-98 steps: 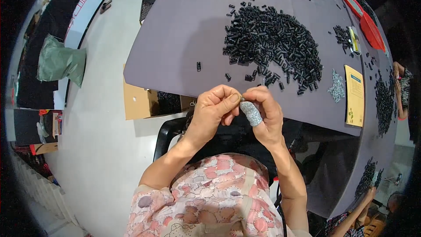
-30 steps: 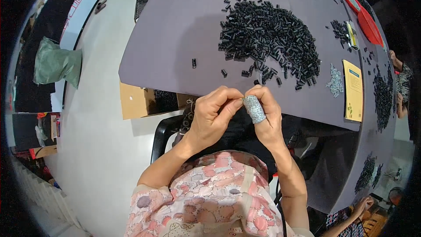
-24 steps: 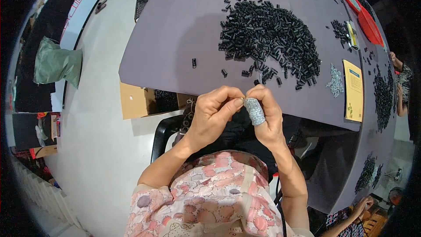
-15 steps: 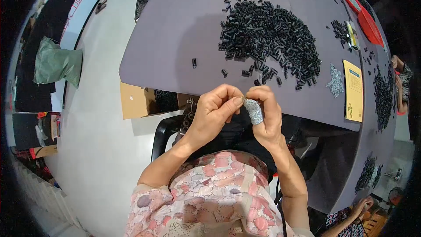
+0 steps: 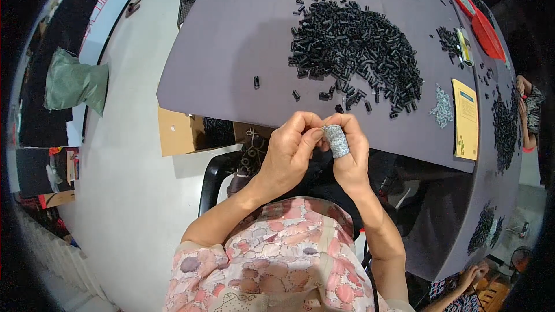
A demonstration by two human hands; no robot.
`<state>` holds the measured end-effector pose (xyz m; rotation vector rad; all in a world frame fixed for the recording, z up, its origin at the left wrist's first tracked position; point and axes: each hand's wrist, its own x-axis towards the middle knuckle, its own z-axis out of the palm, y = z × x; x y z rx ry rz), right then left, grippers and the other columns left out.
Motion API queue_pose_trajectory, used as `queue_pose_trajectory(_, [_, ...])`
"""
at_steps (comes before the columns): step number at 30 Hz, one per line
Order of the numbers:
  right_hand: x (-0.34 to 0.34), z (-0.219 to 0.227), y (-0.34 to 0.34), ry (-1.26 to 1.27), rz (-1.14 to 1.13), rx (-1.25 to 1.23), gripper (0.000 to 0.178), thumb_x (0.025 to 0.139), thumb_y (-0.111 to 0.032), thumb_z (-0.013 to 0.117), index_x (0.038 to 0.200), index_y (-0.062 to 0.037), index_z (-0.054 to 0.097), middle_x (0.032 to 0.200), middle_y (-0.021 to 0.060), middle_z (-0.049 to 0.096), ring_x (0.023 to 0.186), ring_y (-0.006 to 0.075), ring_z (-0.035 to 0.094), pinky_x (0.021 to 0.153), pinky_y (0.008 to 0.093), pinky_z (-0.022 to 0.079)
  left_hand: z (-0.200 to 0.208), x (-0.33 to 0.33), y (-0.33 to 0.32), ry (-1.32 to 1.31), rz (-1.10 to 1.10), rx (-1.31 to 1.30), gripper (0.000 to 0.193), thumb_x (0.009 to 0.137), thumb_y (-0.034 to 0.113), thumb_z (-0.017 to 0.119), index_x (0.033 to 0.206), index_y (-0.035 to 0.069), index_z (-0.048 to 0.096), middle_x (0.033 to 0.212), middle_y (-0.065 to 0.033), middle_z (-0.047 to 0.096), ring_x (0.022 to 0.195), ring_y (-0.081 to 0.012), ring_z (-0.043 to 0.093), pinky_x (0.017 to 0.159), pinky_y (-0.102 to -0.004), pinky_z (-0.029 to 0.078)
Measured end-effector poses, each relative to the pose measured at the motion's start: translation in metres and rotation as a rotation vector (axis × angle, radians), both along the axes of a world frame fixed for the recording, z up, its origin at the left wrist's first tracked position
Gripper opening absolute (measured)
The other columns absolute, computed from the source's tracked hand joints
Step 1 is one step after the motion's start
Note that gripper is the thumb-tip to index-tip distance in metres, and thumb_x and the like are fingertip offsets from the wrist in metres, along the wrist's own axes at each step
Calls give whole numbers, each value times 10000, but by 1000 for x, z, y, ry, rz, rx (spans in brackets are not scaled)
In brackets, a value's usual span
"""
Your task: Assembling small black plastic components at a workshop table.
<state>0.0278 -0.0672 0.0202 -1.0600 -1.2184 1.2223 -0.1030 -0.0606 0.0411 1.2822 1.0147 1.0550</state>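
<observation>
In front of my body, just off the near edge of the table, my two hands meet fingertip to fingertip. My left hand (image 5: 291,144) is closed in a pinch of thumb and forefinger. Its tips touch those of my right hand (image 5: 354,145), which is closed too. What lies between the fingertips is too small to make out. A speckled silver-grey sleeve (image 5: 336,141) wraps the thumb of my right hand. Beyond the hands, a large heap of small black tubular pieces (image 5: 355,52) covers part of the grey tabletop (image 5: 214,81).
A single black piece (image 5: 256,82) lies left of the heap. To the right are a small silvery pile (image 5: 442,107), a yellow booklet (image 5: 466,118) and a red basket (image 5: 487,36). Under the table edge stands a cardboard box (image 5: 178,133). Another person's hand (image 5: 477,271) shows at lower right.
My left hand has shifted slightly right, closer against the right hand. The right thumb with its silver-grey sleeve has tilted a little. The pieces on the table look unchanged.
</observation>
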Motion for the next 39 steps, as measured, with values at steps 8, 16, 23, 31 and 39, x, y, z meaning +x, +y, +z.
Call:
queue_pose_trajectory(8, [1,5,3,238,89,-201,106,861,-68,438,943,-17,482,737,1,507,628,58,452,572,196,381,-3,0,1,-55,3,17,93,906,73,451,903,-9,495,737,-32,565,621,-74,527,526,-195,417])
queue_pose_trajectory(16, [6,-5,-2,-2,45,-87,107,845,-76,446,924,-23,496,751,2,499,641,61,447,577,205,383,0,-3,1,-64,-5,-90,140,897,163,518,909,24,525,712,27,508,597,-19,421,515,-154,347])
queue_pose_trajectory(23, [9,-5,0,-18,70,-33,122,828,-21,454,943,-11,495,826,26,506,753,77,485,676,216,408,-8,-6,3,-95,-19,-114,139,886,169,536,904,31,531,704,30,503,578,-17,408,495,-154,325])
queue_pose_trajectory(31, [16,9,11,-294,86,237,366,711,89,463,1050,-9,563,885,110,543,821,218,561,739,274,441,-10,-7,5,-130,-41,-141,141,888,170,520,899,31,541,676,38,495,550,-13,397,478,-157,317])
queue_pose_trajectory(39, [20,8,10,-427,100,308,348,669,91,504,987,-8,602,898,137,566,825,275,577,709,311,468,-16,-8,7,-174,-72,-245,147,891,158,508,852,18,529,671,40,475,556,-19,391,478,-169,317])
